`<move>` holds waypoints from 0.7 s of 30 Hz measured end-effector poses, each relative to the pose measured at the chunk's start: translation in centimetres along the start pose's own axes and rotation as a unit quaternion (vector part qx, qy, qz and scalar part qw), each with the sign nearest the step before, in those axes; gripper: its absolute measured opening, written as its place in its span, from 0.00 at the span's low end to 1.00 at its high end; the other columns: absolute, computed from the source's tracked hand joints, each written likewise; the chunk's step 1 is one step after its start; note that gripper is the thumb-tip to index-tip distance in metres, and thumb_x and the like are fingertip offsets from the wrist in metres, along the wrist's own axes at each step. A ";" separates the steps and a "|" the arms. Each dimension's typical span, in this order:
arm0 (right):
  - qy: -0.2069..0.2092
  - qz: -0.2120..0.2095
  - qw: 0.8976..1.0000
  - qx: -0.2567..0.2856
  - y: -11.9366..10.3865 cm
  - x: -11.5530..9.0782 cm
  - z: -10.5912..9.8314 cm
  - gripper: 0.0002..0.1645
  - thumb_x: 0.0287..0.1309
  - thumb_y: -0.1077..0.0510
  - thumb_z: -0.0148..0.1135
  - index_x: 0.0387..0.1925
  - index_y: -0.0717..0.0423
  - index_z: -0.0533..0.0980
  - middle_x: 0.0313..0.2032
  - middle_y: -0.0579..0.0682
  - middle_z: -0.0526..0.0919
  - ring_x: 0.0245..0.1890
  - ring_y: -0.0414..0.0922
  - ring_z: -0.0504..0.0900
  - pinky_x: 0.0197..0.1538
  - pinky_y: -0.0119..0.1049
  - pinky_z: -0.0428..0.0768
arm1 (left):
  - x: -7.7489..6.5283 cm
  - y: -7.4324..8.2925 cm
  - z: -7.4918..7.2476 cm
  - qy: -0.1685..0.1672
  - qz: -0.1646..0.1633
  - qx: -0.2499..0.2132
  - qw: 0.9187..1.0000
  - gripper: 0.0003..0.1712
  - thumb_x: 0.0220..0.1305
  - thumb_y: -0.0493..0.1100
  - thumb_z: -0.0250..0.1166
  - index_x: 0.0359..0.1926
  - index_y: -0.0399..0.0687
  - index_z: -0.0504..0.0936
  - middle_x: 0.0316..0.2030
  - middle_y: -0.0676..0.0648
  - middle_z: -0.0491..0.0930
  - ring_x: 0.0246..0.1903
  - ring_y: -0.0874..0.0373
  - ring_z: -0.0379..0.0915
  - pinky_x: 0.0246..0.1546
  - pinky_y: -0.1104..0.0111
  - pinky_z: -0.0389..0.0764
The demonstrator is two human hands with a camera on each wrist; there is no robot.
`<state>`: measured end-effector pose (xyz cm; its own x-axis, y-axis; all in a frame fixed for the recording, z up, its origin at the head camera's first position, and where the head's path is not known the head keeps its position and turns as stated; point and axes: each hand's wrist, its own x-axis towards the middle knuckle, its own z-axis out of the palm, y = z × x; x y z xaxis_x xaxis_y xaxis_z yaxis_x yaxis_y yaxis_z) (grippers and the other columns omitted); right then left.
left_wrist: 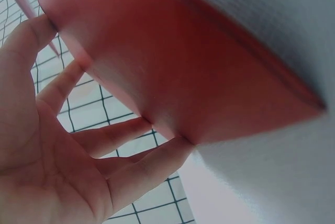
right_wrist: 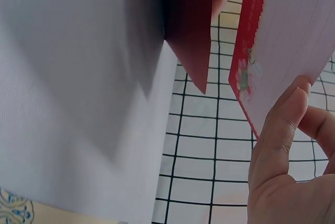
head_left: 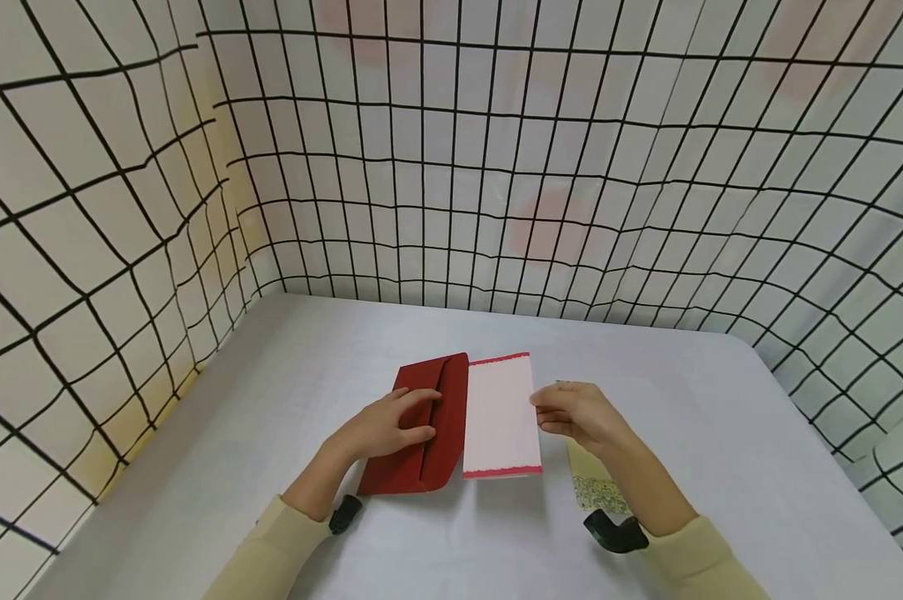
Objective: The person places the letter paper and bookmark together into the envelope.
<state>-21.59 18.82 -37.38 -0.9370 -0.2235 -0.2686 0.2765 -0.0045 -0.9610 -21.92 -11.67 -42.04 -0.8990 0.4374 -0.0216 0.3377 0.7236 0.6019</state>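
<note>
A person's left hand [head_left: 391, 425], fingers spread, rests on a red envelope [head_left: 448, 437]. The right hand [head_left: 582, 417] pinches the edge of a red-trimmed card [head_left: 501, 421] just right of the envelope; a yellow patterned sheet [head_left: 591, 483] lies farther right

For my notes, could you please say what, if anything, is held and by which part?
Right hand pinches white card by right edge; left hand touches red envelope, hold unclear.

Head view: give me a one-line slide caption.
Left hand touching a red envelope, right hand pinching a pale card with red-edged ends beside it.
</note>
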 end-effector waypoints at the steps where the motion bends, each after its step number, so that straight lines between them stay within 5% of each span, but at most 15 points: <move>1: -0.001 -0.001 1.000 0.002 0.0 0.1 0.1 0.04 0.53 0.63 0.63 0.26 0.61 0.78 0.22 0.50 0.79 0.21 0.39 0.80 0.31 0.30 0.80 | 0.0 0.0 0.0 0.000 0.000 0.000 1.000 0.29 0.59 0.58 0.61 0.62 0.69 0.66 0.63 0.44 0.62 0.61 0.46 0.59 0.50 0.50 0.68; 12: -0.018 -0.001 1.000 0.014 0.9 1.1 1.1 0.04 0.55 0.65 0.61 0.28 0.64 0.78 0.20 0.51 0.80 0.19 0.39 0.80 0.29 0.29 0.79 | 0.2 -0.1 0.0 -0.001 0.000 0.003 1.000 0.30 0.59 0.58 0.61 0.62 0.69 0.66 0.63 0.44 0.61 0.60 0.46 0.60 0.49 0.50 0.69; 21: 0.009 0.015 1.000 0.002 1.7 2.0 1.9 0.07 0.53 0.65 0.63 0.32 0.68 0.76 0.21 0.51 0.80 0.19 0.40 0.80 0.30 0.31 0.80 | 0.2 -0.1 0.1 -0.003 -0.006 0.003 1.000 0.30 0.58 0.58 0.61 0.62 0.70 0.66 0.63 0.43 0.61 0.58 0.46 0.61 0.47 0.51 0.71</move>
<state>-22.60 16.47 -39.38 -0.9324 -0.2051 -0.2977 0.3048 -0.0031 -0.9524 -22.13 -11.62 -42.19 -0.9010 0.4325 -0.0331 0.3296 0.7321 0.5961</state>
